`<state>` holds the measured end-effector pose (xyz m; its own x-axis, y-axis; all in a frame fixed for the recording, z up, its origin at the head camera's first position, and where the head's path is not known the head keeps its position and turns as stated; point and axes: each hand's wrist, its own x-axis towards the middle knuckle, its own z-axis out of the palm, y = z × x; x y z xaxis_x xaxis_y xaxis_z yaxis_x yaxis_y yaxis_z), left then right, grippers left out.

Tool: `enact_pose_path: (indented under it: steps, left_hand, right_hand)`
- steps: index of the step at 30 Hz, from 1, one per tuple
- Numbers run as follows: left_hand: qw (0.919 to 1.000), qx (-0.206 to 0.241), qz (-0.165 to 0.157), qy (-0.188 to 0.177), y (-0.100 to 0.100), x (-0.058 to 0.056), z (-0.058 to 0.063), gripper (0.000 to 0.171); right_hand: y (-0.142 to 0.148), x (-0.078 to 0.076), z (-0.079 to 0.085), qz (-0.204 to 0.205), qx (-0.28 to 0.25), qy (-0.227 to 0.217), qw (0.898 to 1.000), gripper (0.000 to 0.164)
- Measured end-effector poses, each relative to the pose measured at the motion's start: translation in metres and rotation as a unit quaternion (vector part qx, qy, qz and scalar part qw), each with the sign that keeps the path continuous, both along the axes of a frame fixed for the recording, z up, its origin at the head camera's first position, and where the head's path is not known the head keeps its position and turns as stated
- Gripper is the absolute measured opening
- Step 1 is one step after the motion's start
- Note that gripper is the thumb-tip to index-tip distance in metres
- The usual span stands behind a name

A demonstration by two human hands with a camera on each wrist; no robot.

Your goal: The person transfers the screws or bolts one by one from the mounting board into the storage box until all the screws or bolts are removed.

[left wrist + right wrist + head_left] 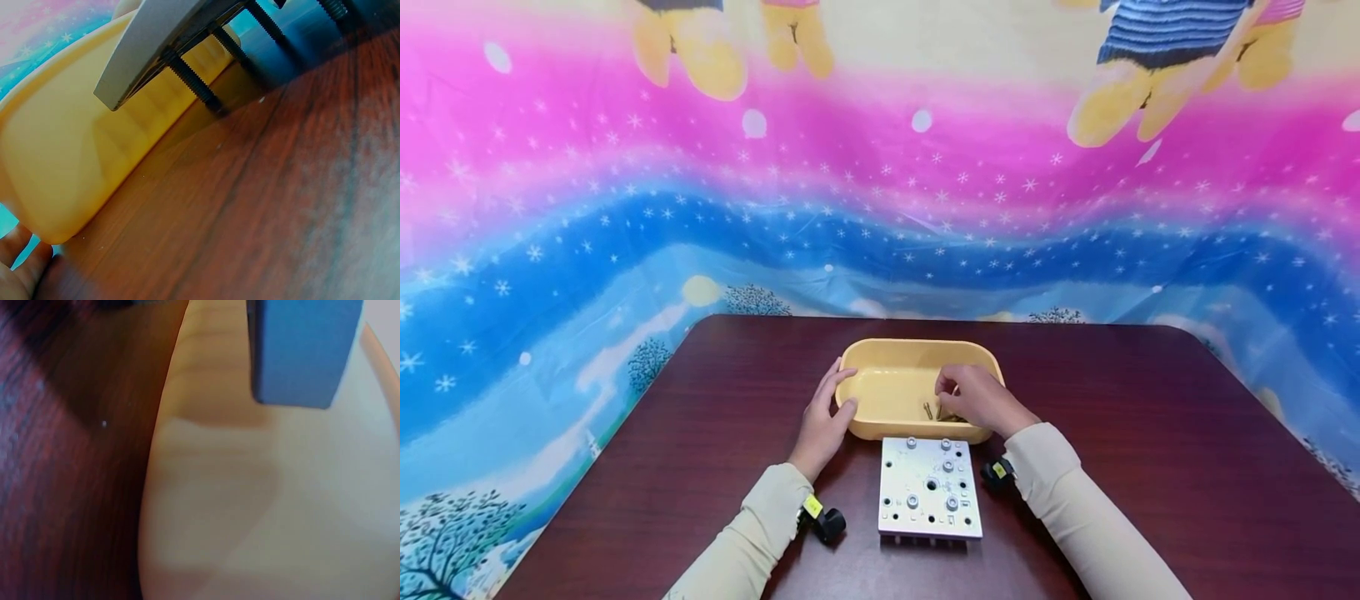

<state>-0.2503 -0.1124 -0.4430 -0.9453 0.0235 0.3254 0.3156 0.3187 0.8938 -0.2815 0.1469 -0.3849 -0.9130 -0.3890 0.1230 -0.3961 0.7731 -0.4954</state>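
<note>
A yellow plastic tray (880,429) stands on the table, with several small screws (928,410) lying at its near right side. My left hand (823,421) holds the tray's left end, its thumb and fingers over the rim. My right hand (981,398) reaches in over the right rim with bent fingers, its fingertips down among the screws. Whether a screw is pinched between them is hard to see. Just in front of the tray is a square metal plate (917,479) with holes and several socket-head bolts. Threaded bolt shanks (194,81) show beneath this raised plate in the left wrist view.
The dark red wooden table (1150,433) carries the tray and plate. Behind it hangs a patterned cloth (880,192). Black wrist cameras (829,525) sit on both wrists, either side of the plate. In the right wrist view a plate corner (300,356) overhangs close to the tray wall.
</note>
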Motion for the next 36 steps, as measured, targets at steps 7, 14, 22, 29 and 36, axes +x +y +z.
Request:
enact_pose_path:
  steps: [7,14,22,29,36]
  left_hand:
    - [1.0000,0.005,-0.003,0.002,-0.0002,-0.0012,-0.0022,0.045]
    - [1.0000,0.003,0.000,0.001,-0.0004,-0.0007,-0.0002,0.045]
    - [0.9999,0.008,-0.004,0.005,-0.0005,0.0002,-0.0008,0.044]
    - [1.0000,0.007,-0.002,0.006,-0.0003,-0.0010,-0.0016,0.044]
    - [1.0000,0.007,-0.002,0.006,-0.0004,-0.0007,-0.0012,0.044]
  right_hand:
    - [0.0000,0.0001,0.0001,0.003,0.001,-0.006,1.000,0.007]
    - [0.0005,-0.0003,-0.0004,0.007,-0.002,0.003,1.000,0.008]
    - [0.0000,-0.0008,-0.0019,0.003,0.008,0.004,1.000,0.007]
    - [-0.0002,0.0001,-0.0010,0.000,0.008,0.000,1.000,0.007]
    - [-0.0006,0.0005,0.0002,0.000,0.009,0.002,1.000,0.007]
